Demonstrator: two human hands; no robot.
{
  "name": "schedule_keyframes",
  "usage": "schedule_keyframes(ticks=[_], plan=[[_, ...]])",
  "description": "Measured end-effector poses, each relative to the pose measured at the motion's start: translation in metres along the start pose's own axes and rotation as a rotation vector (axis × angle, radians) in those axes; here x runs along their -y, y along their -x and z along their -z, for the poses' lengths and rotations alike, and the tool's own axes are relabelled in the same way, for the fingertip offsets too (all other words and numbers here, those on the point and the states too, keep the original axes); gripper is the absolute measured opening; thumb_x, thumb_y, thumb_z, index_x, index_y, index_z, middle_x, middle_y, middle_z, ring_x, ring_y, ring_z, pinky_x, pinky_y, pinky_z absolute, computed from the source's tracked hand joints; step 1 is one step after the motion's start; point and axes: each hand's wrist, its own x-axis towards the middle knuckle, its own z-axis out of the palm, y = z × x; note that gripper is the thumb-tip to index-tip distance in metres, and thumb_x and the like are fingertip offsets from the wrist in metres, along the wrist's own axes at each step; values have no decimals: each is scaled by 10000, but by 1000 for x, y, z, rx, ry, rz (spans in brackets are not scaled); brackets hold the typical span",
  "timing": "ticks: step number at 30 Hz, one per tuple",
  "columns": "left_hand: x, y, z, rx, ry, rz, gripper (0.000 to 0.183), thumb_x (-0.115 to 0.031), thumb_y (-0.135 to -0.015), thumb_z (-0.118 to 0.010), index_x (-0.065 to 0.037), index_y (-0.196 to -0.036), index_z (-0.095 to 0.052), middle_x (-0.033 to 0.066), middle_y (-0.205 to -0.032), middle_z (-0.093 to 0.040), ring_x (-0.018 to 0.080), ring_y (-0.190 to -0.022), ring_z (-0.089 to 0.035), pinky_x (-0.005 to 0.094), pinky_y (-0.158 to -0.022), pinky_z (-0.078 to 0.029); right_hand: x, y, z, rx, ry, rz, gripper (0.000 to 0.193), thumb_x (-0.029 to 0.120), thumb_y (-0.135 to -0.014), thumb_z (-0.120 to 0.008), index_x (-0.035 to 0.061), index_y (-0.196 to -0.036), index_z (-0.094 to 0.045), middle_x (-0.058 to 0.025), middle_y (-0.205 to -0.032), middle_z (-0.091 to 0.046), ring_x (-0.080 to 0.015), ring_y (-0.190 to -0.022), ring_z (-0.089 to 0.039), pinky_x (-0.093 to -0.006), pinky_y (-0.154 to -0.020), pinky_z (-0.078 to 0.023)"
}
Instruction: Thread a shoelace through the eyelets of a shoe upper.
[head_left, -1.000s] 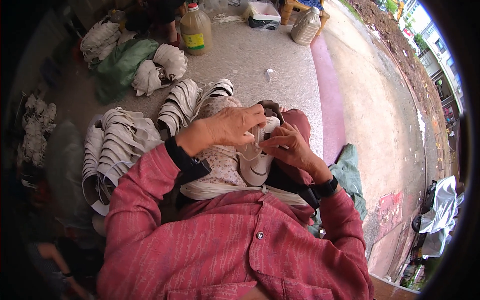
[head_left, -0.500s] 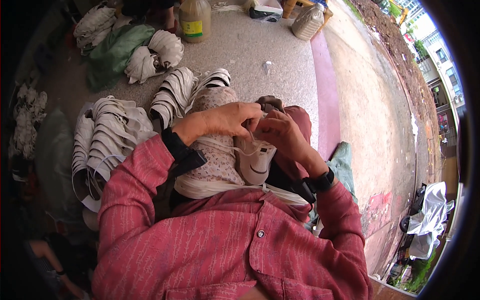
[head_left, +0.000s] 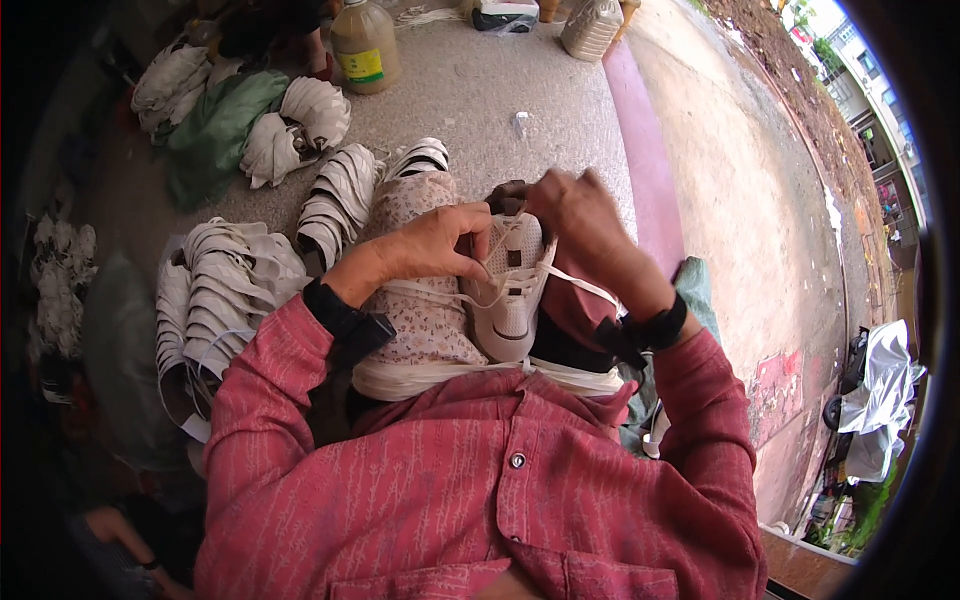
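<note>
A white shoe (head_left: 507, 322) lies on my lap, toe toward me, with dark lining at its far opening. A white shoelace (head_left: 578, 284) is threaded partway through its eyelets; one length trails right under my wrist, another left across the flower-patterned cloth (head_left: 425, 322). My left hand (head_left: 432, 243) is closed at the shoe's left edge, thumb and forefinger on it. Above the shoe's far right side my right hand (head_left: 590, 225) is raised and somewhat blurred, fingers pinched together with a thin strand of lace by the tips.
Stacks of white shoe uppers (head_left: 225, 290) stand at my left, with another stack (head_left: 340, 200) ahead. Farther off are a green sack (head_left: 225, 135), a large jug with a yellow label (head_left: 365, 50) and a clear plastic container (head_left: 592, 28). Another person's arm (head_left: 125, 545) shows at lower left.
My hands have moved apart: the right one has risen up and away from the left, uncovering the shoe's eyelets. A length of shoelace now stretches out to the right.
</note>
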Motion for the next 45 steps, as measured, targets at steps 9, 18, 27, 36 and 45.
schedule_keyframes(ticks=[9,18,27,36,45], plan=[[-36,-1,-45,-212,-469,165,259,-290,-778,-737,-61,-766,-616,78,-874,-534,275,-777,-612,374,-671,-487,-12,11,-6,55,-2111,-381,255,213,-1024,-398,36,-1004,-580,-125,-1032,-670,-199,-786,-650,-336,-757,-514],[-23,-5,-8,174,123,256,105,-125,-857,-640,-23,-880,-633,51,-1019,-453,153,-972,-486,265,-862,-407,-123,35,-39,-387,-2421,-228,219,154,-984,-423,72,-825,-548,-49,-742,-604,-213,-813,-608,-415,-955,-437],[-23,-9,-2,331,135,217,130,-134,-866,-635,-33,-947,-618,29,-1036,-405,128,-944,-479,252,-857,-417,-328,156,45,-1012,-2484,-287,256,9,-931,-489,40,-683,-432,-57,-598,-429,-195,-564,-442,-414,-836,-472],[-11,-5,-15,104,140,212,237,-137,-875,-634,-50,-1091,-589,23,-1063,-498,109,-946,-509,266,-838,-444,-192,141,-17,-901,-1170,-769,443,307,-914,-631,12,-1230,-534,-103,-1075,-614,-204,-845,-656,-319,-716,-524],[-26,-13,-34,-389,-554,40,304,-217,-832,-678,-41,-1051,-565,106,-1018,-535,252,-934,-558,346,-819,-453,-2,92,-29,-255,-557,-87,144,185,-840,-667,44,-872,-670,-113,-886,-603,-287,-906,-566,-400,-827,-434]])
